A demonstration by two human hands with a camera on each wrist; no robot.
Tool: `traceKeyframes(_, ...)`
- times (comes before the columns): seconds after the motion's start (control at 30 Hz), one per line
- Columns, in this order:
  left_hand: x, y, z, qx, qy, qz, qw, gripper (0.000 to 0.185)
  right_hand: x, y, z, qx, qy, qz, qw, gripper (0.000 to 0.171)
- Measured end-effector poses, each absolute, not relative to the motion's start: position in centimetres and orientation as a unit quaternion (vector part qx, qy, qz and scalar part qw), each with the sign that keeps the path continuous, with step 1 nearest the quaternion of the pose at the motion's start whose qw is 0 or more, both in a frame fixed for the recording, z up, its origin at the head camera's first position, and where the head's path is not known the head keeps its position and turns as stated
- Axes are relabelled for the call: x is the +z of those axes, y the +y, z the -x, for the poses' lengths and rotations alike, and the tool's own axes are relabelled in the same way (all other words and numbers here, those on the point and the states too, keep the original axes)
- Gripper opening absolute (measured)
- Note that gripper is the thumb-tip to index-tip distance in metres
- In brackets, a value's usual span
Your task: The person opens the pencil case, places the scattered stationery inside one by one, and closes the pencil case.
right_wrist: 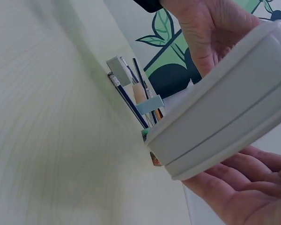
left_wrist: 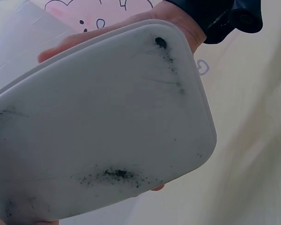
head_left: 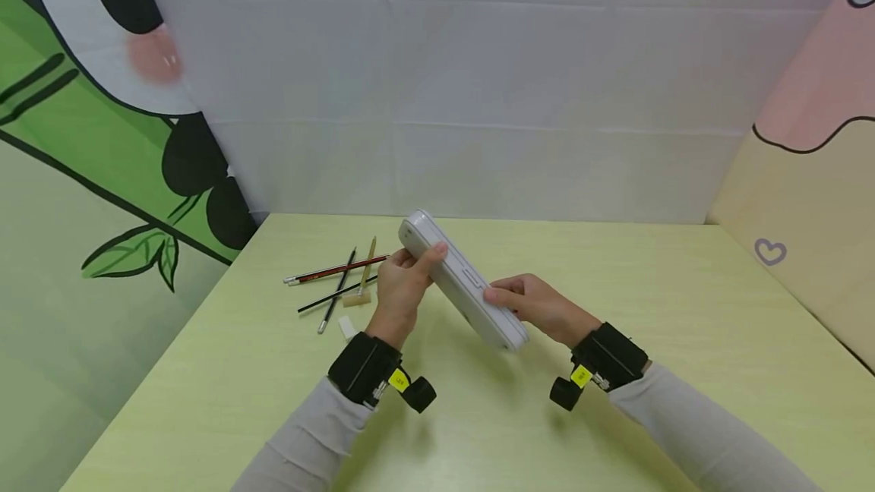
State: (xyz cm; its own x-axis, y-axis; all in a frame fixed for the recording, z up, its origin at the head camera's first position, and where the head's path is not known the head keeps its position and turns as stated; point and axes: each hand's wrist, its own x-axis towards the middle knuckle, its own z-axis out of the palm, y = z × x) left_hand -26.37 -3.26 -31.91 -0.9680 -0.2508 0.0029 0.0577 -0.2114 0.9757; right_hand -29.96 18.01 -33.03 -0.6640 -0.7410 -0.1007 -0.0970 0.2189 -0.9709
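The left hand (head_left: 403,279) curls its fingers (head_left: 434,253) round the far end of a white box (head_left: 462,279), and the right hand (head_left: 540,306) pinches the near end, so both grip it tilted in the air over the green table (head_left: 683,340). The box looks hard, smooth and light, maybe a bit slippery, so holding it by both short ends like this seems best. Pencils (head_left: 335,272) and an eraser (head_left: 347,326) lie on the table just past the left hand.
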Motion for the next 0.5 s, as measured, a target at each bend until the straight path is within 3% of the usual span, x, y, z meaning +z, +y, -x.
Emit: traceKeyframes(0.5, -31.87, -3.02, 26.03, -0.777, -0.614, -0.097, 0.102, 0.056, -32.44, 18.1, 29.72, -0.547, 0.731, 0.276, 0.298, 0.071)
